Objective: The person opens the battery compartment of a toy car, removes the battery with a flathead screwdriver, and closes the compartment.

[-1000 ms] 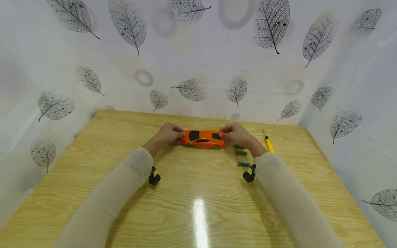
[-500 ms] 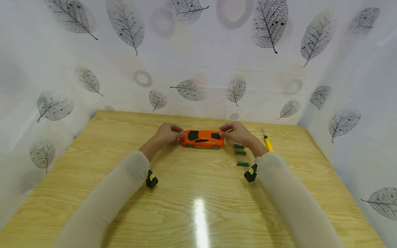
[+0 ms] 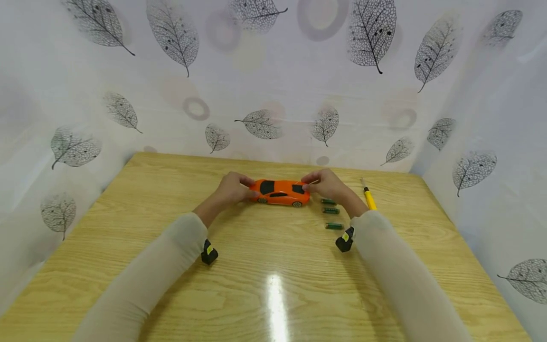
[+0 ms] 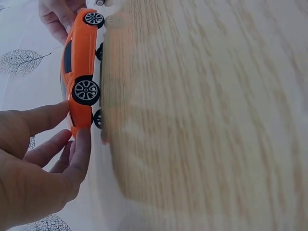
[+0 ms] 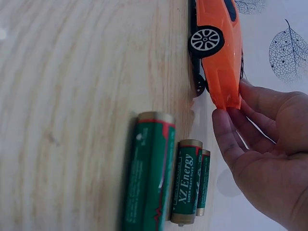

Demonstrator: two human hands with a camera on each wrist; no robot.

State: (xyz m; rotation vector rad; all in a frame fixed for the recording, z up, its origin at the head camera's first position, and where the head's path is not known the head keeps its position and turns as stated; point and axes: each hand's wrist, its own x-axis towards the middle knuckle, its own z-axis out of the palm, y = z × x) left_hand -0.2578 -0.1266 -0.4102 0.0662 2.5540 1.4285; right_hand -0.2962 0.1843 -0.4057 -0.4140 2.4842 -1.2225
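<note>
An orange toy car with dark windows stands wheels down at the far middle of the table, seen side-on. My left hand holds its front end, thumb and fingers around the nose in the left wrist view. At the rear, my right hand grips the tail; in the right wrist view the thumb lies on top and the fingers on the back end. Whether the wheels press on the table or hover slightly, I cannot tell. Three green batteries lie beside and below my right hand.
A screwdriver with a yellow handle lies right of my right forearm. The wooden table ends at a white leaf-print curtain behind and at both sides. Light glares off the table's near middle.
The left hand's fingers have shifted on the car's front, coming lower and farther over it. The car has moved very slightly right. My right hand stays almost still; the batteries have not moved.
</note>
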